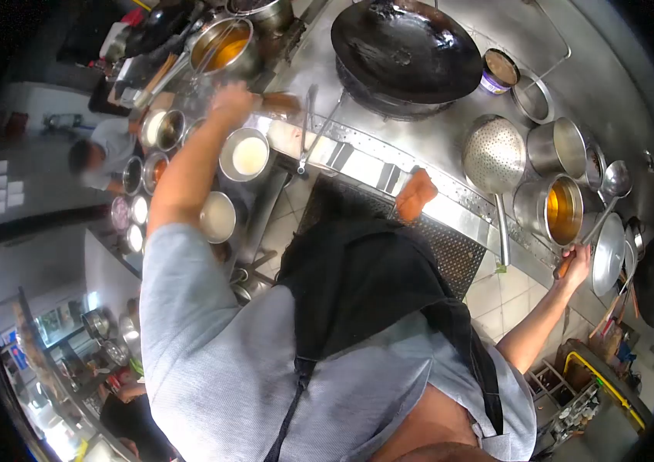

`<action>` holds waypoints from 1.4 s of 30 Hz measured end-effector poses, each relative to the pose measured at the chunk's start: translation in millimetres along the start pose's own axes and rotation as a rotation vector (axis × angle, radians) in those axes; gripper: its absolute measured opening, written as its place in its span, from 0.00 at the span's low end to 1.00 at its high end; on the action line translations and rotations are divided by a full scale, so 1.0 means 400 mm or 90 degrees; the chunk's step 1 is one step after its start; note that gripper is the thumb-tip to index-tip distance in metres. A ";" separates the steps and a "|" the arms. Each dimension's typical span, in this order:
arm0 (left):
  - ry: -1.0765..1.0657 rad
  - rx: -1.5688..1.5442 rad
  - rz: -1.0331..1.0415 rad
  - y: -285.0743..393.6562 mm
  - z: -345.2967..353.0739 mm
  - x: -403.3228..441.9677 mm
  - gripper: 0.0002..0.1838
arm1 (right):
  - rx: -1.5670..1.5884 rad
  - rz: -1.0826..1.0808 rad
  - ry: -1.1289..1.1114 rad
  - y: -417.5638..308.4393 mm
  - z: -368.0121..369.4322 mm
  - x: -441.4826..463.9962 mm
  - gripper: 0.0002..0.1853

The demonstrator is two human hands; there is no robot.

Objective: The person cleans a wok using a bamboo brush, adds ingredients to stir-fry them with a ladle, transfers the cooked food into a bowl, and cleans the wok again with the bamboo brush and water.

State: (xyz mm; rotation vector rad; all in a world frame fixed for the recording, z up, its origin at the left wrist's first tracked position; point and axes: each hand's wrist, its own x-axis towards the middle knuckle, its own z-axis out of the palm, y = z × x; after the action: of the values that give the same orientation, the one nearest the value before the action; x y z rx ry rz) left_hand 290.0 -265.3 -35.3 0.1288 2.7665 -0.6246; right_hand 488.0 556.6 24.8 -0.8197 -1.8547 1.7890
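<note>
My right hand (575,266) is closed around a ladle (617,181). Its wooden handle end pokes out below the fist, and its metal bowl is beside the steel pots at the right. Close to that bowl stands a steel pot (560,212) of amber liquid. My left hand (233,104) reaches far to the left, smeared by motion. Its fingers look wrapped around a utensil with a brown handle (279,103); the utensil's other end is too blurred to make out. Near this hand are a pot with a whisk (223,46) in yellow liquid and a pot of creamy white contents (245,154).
A black wok (406,50) sits on the steel stove. Right of it are a perforated strainer (495,154), an open can (500,71) and a steel pot (556,146). An orange cloth (416,192) hangs at the front edge. Another person (103,154) is at the far left.
</note>
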 end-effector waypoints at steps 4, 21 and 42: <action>0.035 0.073 0.097 -0.003 0.006 0.006 0.16 | 0.001 -0.032 0.015 -0.032 0.020 -0.054 0.04; 0.153 0.149 0.220 -0.150 0.039 -0.017 0.12 | -0.091 -0.237 0.052 -0.053 0.419 -0.470 0.22; 0.301 -0.107 -0.021 -0.292 0.088 -0.211 0.23 | -0.329 -0.027 -0.528 0.132 0.981 -0.727 0.18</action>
State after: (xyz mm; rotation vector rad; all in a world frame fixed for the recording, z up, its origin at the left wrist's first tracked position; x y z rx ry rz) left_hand 361.8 -387.8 7.9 0.2173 3.2676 -0.4046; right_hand 442.7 70.3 -29.0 -0.1540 -2.9074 1.7820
